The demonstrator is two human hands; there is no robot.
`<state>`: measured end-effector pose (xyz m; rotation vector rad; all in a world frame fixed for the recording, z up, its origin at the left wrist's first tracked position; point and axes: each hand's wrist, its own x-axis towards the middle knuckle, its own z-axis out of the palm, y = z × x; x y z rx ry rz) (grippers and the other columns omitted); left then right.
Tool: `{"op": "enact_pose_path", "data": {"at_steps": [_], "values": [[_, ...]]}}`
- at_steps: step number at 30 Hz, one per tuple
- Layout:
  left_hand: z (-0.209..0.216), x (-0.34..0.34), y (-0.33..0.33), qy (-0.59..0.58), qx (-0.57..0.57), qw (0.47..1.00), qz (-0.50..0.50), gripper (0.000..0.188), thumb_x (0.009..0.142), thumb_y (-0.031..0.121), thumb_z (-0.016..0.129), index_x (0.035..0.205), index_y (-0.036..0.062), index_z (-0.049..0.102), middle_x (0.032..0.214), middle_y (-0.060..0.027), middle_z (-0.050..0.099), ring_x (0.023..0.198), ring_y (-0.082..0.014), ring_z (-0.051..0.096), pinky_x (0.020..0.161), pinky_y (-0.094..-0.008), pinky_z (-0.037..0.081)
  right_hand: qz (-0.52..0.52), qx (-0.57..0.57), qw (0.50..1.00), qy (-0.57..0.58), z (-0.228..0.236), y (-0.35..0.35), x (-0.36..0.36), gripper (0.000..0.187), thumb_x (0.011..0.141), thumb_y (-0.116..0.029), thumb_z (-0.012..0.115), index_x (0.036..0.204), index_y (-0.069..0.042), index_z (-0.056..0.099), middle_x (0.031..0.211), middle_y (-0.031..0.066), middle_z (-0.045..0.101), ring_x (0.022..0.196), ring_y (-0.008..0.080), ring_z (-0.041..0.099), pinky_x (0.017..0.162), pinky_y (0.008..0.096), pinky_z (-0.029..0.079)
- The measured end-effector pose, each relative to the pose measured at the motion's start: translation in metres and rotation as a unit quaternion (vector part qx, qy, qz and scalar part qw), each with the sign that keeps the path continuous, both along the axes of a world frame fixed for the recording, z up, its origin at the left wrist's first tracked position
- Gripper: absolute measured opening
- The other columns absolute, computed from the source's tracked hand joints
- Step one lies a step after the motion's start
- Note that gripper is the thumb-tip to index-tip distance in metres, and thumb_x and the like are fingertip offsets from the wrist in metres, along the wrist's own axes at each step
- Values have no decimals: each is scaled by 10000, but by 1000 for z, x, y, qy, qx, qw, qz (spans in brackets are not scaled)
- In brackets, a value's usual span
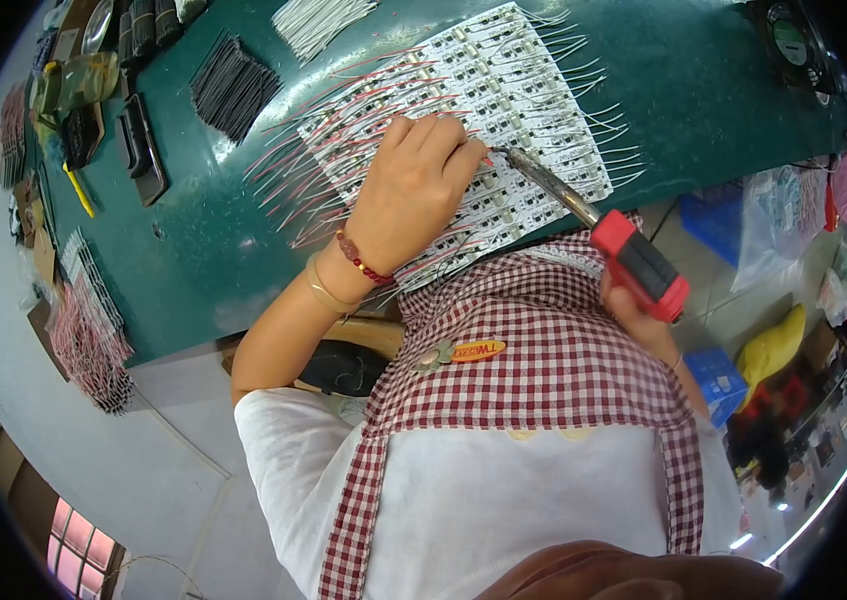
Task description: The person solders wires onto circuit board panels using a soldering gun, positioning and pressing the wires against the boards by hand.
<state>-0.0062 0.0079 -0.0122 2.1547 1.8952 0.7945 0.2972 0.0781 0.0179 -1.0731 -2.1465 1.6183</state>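
Left hand (pixel 414 190): fingers curled, pinching a red wire steady on white LED-strip panel (pixel 504 90). Right hand (pixel 634 305): gripping red-handled soldering iron (pixel 599 225), tip at the joint.

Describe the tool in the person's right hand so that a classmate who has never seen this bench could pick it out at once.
Start at the green worktable and find the white panel of small circuit boards fringed with red and white wires. A soldering iron slants down from it toward the right hand. It alone has a metal shaft and a red-and-black handle.
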Motion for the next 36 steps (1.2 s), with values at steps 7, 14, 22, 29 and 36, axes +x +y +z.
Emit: {"op": "enact_pose_path", "data": {"at_steps": [7,14,22,29,36], "values": [[1,0,-1,-3,-8,1000,0,176,757,67,588,928,45,620,857,-60,526,848,-207,539,747,-333,395,-7,-17,999,-35,-6,-4,19,205,812,-191,687,900,-8,664,824,99,642,706,239,636,627,329,496],[6,0,0,4,-15,1000,-8,164,752,71,590,911,47,620,854,-61,521,840,-207,531,739,-332,396,2,-45,999,-28,-4,-2,14,206,806,-187,691,908,-11,666,848,107,643,719,246,636,634,317,492],[6,6,1,34,-21,999,-5,174,742,63,575,907,22,612,855,-75,501,825,-218,508,752,-337,404,1,-61,997,-46,-8,-2,13,209,802,-194,699,901,-14,659,846,112,638,706,236,627,623,311,485],[5,8,0,30,-22,999,0,173,744,67,571,905,21,610,858,-78,497,827,-221,500,754,-339,405,-19,-68,997,-27,-3,-4,18,245,843,-265,685,882,-25,661,780,62,642,683,194,622,605,297,473],[9,7,2,55,11,998,11,191,722,29,607,899,78,658,779,-39,491,757,-208,512,686,-340,383,-25,-59,998,-4,-1,-6,17,279,846,-307,689,853,-30,662,721,38,624,637,158,605,599,273,471]]}}
